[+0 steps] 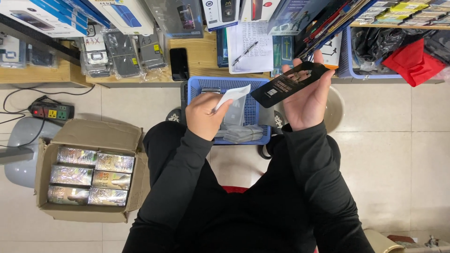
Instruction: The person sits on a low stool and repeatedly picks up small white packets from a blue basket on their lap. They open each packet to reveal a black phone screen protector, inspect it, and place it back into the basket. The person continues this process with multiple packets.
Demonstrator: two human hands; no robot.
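Two hands at work above a blue plastic basket (201, 89) on the floor; left hand (205, 115) has its grip pinched closed on a white paper slip (233, 93), held up over the basket's rim; right hand (307, 100) carries a flat black card-like package (289, 84), fingers curled around its far edge, thumb under, grip clamped on it and tilted toward the viewer; the two items are apart, not touching; step in hand reads as pairing slip with package; judged next, the hands must close the gap and line up edges; grey folded pouches (241, 133) lie in the basket; an open cardboard box (89, 136) of shiny packs sits left.
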